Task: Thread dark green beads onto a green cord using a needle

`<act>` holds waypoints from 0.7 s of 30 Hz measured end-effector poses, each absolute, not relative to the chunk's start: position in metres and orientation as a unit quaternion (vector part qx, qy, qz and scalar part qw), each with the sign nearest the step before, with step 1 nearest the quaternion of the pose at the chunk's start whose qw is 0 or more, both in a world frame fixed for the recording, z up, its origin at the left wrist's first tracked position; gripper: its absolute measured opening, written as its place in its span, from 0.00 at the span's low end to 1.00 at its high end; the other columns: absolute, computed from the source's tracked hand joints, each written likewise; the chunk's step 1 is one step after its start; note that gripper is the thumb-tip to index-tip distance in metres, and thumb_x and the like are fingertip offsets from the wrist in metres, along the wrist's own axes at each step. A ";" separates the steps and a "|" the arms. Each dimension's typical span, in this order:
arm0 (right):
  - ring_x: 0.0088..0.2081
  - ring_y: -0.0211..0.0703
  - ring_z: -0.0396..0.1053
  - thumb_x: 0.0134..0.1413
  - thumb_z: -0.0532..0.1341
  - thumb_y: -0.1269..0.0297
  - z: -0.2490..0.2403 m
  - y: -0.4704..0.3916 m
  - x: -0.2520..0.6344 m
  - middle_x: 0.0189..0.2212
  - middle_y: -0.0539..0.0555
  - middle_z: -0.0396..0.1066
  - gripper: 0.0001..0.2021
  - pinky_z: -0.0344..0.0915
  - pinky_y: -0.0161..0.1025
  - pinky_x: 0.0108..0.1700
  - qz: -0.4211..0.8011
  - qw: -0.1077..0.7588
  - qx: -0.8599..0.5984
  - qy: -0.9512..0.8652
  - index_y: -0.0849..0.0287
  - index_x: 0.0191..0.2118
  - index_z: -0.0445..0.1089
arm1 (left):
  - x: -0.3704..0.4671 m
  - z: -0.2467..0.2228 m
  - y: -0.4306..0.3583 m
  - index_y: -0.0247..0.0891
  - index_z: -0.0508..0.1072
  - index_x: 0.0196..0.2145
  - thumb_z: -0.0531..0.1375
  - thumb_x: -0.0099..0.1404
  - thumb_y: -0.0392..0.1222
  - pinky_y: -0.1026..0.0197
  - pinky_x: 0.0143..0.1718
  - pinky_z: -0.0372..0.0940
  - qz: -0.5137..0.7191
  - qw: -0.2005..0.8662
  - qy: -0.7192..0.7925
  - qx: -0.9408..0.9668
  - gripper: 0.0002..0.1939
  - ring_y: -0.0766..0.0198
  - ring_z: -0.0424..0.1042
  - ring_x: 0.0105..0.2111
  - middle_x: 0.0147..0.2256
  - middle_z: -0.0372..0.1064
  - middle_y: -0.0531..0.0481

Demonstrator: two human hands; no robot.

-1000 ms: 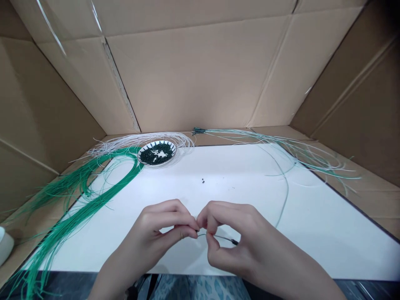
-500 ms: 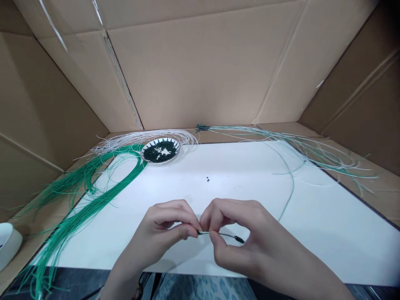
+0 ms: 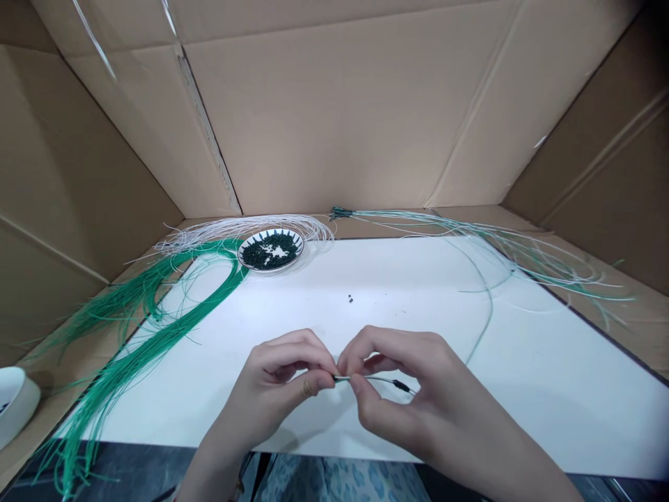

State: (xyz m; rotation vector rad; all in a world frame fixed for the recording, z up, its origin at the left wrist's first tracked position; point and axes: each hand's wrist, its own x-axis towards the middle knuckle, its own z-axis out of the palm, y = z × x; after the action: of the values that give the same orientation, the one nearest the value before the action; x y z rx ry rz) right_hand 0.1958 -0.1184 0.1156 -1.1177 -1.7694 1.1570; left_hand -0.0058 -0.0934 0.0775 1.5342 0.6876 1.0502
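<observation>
Above the front part of the white board, my left hand (image 3: pixel 293 380) and my right hand (image 3: pixel 402 380) meet fingertip to fingertip. Between them runs a thin pale green cord (image 3: pixel 380 378). My left thumb and forefinger pinch its left end, where a small dark bit shows at the fingertips. Close by, my right thumb and forefinger pinch the same cord. To the right, inside the curve of my right hand, a dark beaded section (image 3: pixel 402 385) sits on the cord. My fingers hide part of the cord.
A patterned dish (image 3: pixel 270 249) of small dark beads stands at the back left, beside green strands (image 3: pixel 172 335) and white strands (image 3: pixel 245 226). Dark-tipped cords (image 3: pixel 418 216) lie at the back right. Loose beads (image 3: pixel 350 298) dot the board (image 3: pixel 408 279). Cardboard walls (image 3: pixel 339 125) surround it.
Both hands have risen slightly in the picture, still pinching the cord. My right fingertips sit a little differently on it. The whole view has shifted slightly.
</observation>
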 end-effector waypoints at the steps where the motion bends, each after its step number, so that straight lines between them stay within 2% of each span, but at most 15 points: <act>1: 0.32 0.33 0.68 0.52 0.62 0.76 0.115 -0.119 0.195 0.28 0.42 0.72 0.08 0.67 0.28 0.44 0.450 0.371 -0.437 -0.685 0.55 0.30 0.72 | -0.005 0.077 -0.094 0.43 0.86 0.33 0.69 0.65 0.48 0.66 0.28 0.59 0.450 0.544 0.293 0.645 0.08 0.66 0.64 0.28 0.28 0.72 0.51; 8: 0.33 0.33 0.71 0.56 0.63 0.72 0.108 -0.120 0.191 0.28 0.43 0.75 0.05 0.70 0.26 0.43 0.458 0.406 -0.435 -0.660 0.55 0.30 0.73 | 0.001 0.074 -0.096 0.42 0.85 0.30 0.70 0.64 0.49 0.67 0.25 0.58 0.484 0.542 0.300 0.618 0.10 0.68 0.62 0.25 0.25 0.67 0.53; 21: 0.31 0.35 0.71 0.55 0.62 0.72 0.108 -0.125 0.185 0.27 0.44 0.75 0.06 0.72 0.30 0.43 0.419 0.432 -0.463 -0.651 0.56 0.30 0.73 | 0.003 0.075 -0.098 0.41 0.86 0.30 0.71 0.62 0.48 0.66 0.25 0.59 0.503 0.536 0.305 0.606 0.09 0.67 0.63 0.24 0.25 0.70 0.50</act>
State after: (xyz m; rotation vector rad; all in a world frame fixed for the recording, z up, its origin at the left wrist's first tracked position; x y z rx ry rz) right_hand 0.1851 -0.1254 0.1077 -1.1540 -1.6233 1.0435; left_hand 0.0030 -0.0980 0.0748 1.4425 0.7254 1.1964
